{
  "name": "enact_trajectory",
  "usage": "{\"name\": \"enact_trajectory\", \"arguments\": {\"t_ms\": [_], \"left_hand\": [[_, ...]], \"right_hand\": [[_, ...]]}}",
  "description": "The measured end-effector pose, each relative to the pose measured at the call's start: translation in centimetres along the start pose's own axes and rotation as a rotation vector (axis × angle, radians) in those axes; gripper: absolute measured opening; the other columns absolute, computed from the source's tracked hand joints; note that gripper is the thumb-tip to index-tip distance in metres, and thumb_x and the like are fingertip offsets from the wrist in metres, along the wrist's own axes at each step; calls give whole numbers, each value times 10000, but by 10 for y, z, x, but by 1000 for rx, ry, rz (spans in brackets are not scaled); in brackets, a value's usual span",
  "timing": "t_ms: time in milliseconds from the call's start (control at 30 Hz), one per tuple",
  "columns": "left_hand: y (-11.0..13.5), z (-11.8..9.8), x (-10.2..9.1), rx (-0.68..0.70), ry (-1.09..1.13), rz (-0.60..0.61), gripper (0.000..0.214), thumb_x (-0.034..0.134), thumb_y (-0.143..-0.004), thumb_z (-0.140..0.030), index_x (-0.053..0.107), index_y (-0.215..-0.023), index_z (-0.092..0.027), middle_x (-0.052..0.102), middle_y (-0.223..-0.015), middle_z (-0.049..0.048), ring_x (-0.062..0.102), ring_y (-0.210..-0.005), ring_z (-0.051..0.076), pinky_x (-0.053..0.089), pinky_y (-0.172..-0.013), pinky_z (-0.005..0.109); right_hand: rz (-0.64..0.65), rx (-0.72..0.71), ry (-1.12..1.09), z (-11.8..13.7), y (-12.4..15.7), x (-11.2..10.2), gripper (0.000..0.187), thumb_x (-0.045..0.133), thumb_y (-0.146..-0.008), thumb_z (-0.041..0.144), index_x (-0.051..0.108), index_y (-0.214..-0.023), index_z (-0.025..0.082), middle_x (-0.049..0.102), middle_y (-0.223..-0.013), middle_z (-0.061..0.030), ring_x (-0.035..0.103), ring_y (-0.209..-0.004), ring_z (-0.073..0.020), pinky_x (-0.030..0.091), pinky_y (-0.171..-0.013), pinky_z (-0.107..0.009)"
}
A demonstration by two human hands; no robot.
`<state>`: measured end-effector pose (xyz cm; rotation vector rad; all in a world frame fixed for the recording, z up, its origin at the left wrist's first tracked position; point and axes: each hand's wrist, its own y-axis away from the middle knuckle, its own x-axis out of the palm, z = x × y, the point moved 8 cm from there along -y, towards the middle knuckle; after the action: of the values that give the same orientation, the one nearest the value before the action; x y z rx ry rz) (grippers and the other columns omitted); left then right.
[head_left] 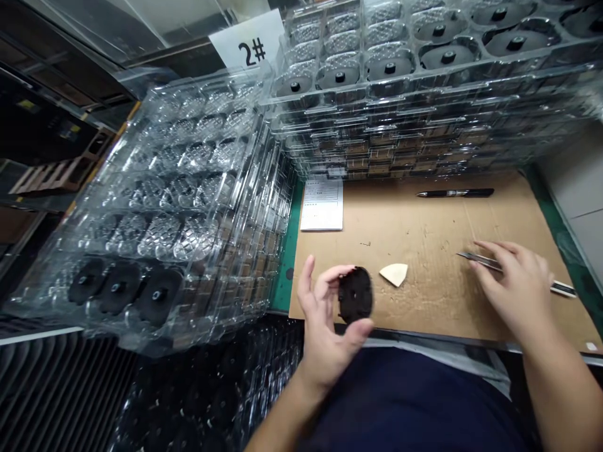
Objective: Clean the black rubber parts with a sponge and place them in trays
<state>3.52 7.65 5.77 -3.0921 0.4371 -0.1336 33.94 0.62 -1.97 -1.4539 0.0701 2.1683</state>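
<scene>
My left hand [325, 314] grips a flat black round plastic part [355, 295] between thumb and fingertips, just above the near edge of a brown cardboard sheet [424, 213]. My right hand [511, 282] rests on the cardboard at the right, fingers closing around a slim metal-tipped knife or scalpel [475, 258] whose handle sticks out past the hand. A small white wedge-shaped piece [394, 274] lies on the cardboard between both hands.
Stacks of clear plastic trays with black round parts stand at the left [160, 207] and along the back [424, 81]. A "2#" label [252, 50] stands behind them. A black pen [455, 193] and a printed paper slip [322, 204] lie on the cardboard.
</scene>
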Motion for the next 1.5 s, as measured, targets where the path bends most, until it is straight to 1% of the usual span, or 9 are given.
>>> {"name": "enact_trajectory", "arguments": {"t_ms": [133,233,333,500,633,733,1000,1233,1500], "left_hand": [[1,-11,2,229,-355,8,1056,737,-657,-103,21,-1407,-300,459,-1232,126,475,-1131,247,370,-990,474],[-2,-16,7,308,-424,19,1070,759,-632,-107,45,-1414,-257,470,-1216,134,483,-1114,241,383,-982,445],[-5,-21,8,341,-459,-2,1068,773,-624,-125,65,-1416,-231,480,-1200,128,491,-1107,227,389,-983,410],[-7,-23,5,352,-513,-49,1069,794,-604,-170,101,-1416,-222,494,-1172,119,503,-1087,226,410,-970,402],[-6,-27,3,399,-580,-86,1067,801,-593,-195,125,-1419,-225,497,-1167,118,502,-1082,232,418,-967,410],[-4,-32,3,464,-656,-111,1074,811,-577,-201,145,-1419,-233,500,-1169,118,503,-1076,242,411,-971,430],[1,-38,5,603,-840,-157,1078,816,-571,-204,155,-1423,-227,488,-1197,136,525,-1043,263,420,-935,455],[1,-40,7,630,-872,-153,1083,817,-575,-228,149,-1427,-227,509,-1180,130,531,-1020,249,434,-913,432],[4,-44,8,707,-943,-177,1065,822,-567,-230,184,-1414,-144,537,-1136,157,557,-995,237,459,-888,418]], "right_hand": [[-16,35,-31,-18,6,10,276,517,-821,441,639,-872,199,552,-1133,-118,455,-1079,-326,296,-880,-486],[-25,50,-103,-11,4,18,265,516,-826,419,621,-814,177,611,-1009,-98,507,-996,-294,307,-895,-497],[-36,90,-225,9,1,16,238,541,-824,394,616,-852,170,634,-878,-78,554,-888,-247,392,-841,-444],[17,73,-509,82,3,-16,171,562,-847,314,617,-977,218,627,-969,-32,601,-887,-154,499,-762,-283],[172,-175,-654,156,8,-43,267,598,-823,184,638,-1072,269,604,-1003,-25,586,-898,-134,481,-773,-243],[246,-309,-575,183,13,-49,303,567,-840,146,608,-1129,228,583,-998,-38,564,-900,-110,467,-745,-199],[286,-340,-468,188,19,-43,333,511,-877,149,547,-1207,182,551,-1024,-64,526,-936,-123,442,-795,-238],[296,-335,-424,188,21,-39,321,518,-876,175,561,-1194,200,562,-988,-61,524,-912,-147,445,-783,-283],[282,-354,-387,190,22,-38,323,520,-879,175,550,-1200,189,562,-970,-50,519,-896,-131,437,-785,-265]]}}
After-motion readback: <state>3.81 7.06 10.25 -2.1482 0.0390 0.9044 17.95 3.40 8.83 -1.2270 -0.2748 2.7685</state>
